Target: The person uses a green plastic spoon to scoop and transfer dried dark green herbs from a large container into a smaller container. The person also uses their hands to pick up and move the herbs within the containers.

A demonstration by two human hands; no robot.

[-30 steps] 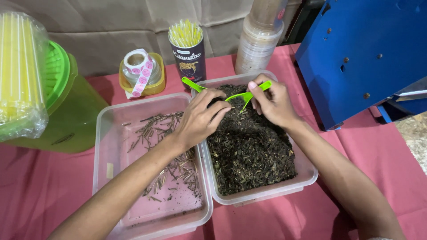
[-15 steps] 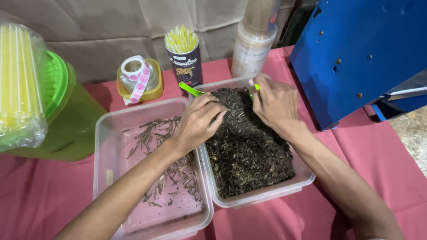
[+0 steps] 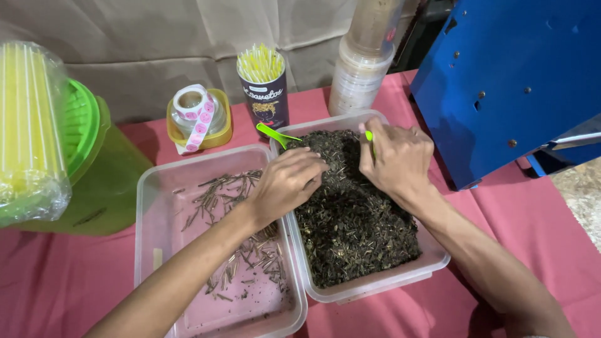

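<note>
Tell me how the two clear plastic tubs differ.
The right tub is filled with a dark mass of dried leaves; the left tub holds only scattered pale stems, its pinkish bottom showing. Both hands, left hand and right hand, work in the right tub; none is in the left tub. Both are clear, rectangular, lidless and side by side.

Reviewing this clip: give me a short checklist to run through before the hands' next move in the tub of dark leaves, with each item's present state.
1. Left hand in the leaves: ok, fingers curled on the pile.
2. Right hand on the pile: ok, at the far end of the right tub.
3. Green scoop within reach: ok, its handle sticks out at the tub's far left corner.
4. What the right hand grips: cannot tell, only a green tip shows.
5. Left tub beside it: ok, holds scattered stems.
</note>
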